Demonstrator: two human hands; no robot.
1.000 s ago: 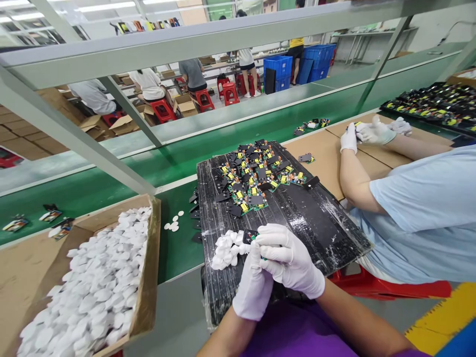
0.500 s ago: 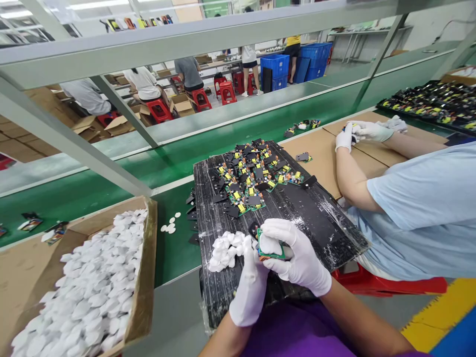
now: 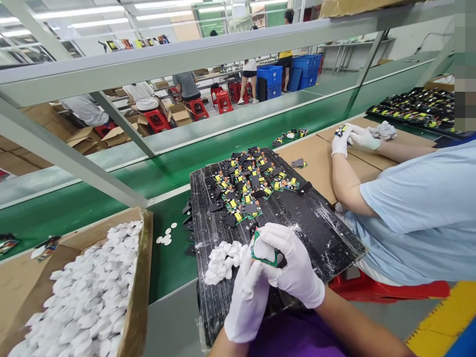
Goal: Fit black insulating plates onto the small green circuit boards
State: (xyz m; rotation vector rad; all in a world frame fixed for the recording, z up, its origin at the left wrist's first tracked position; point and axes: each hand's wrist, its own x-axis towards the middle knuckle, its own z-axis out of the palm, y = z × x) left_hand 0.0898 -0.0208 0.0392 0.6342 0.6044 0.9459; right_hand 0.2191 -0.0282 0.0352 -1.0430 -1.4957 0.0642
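Observation:
Between my two white-gloved hands is a small green circuit board with a white soft pad on its upper face. My left hand grips the board from below and the left, fingers closed. From the right, my right hand holds the board's edge, its fingers bent over the pad. Left of my hands lies a small heap of white pads on the black, tape-covered board. Beyond it on that surface is a pile of circuit boards with yellow and black parts.
A cardboard box of white pads stands at left. Several white discs lie on the green conveyor. At right, a co-worker in a light-blue shirt handles a circuit board over cardboard. A metal frame rises ahead.
The board in my hands has turned and tilted a little, and my hands sit slightly lower and further left. The camera view has shifted slightly upward.

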